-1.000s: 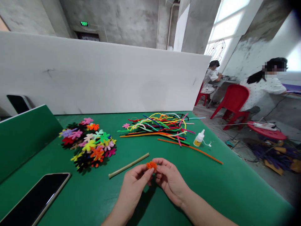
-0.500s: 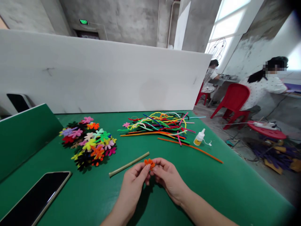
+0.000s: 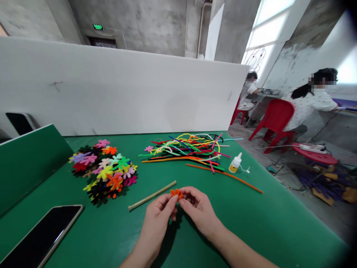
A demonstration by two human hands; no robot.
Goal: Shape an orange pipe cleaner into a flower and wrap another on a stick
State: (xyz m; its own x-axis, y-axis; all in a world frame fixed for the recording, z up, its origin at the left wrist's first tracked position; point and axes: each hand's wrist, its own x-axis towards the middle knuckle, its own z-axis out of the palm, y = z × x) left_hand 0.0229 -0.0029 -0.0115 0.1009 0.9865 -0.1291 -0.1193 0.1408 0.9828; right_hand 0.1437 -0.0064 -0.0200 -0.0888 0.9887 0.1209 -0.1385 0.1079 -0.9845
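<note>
An orange pipe-cleaner flower (image 3: 176, 193) is pinched between the fingertips of both hands, just above the table. My left hand (image 3: 160, 212) grips its near left side with thumb and forefinger. On the right edge of the petals, my right hand (image 3: 198, 208) is closed, thumb and forefinger together. Part of the flower is covered by the fingers. Beyond my left hand a pale green stick (image 3: 150, 196) lies slantwise on the green table (image 3: 117, 238). A pile of many-coloured pipe-cleaner flowers (image 3: 106, 172) sits to the left.
Loose pipe cleaners (image 3: 186, 149) lie tangled at the back, with a single orange pipe cleaner (image 3: 237, 179) in front. A small glue bottle (image 3: 235, 163) stands open on the right. A phone (image 3: 41, 236) lies front left. A white partition (image 3: 125, 93) borders the table; two people sit beyond.
Both hands keep hold of the orange flower; the right fingers have shifted slightly on its petals. The whole view has drifted a little, and the things on the table have not moved.
</note>
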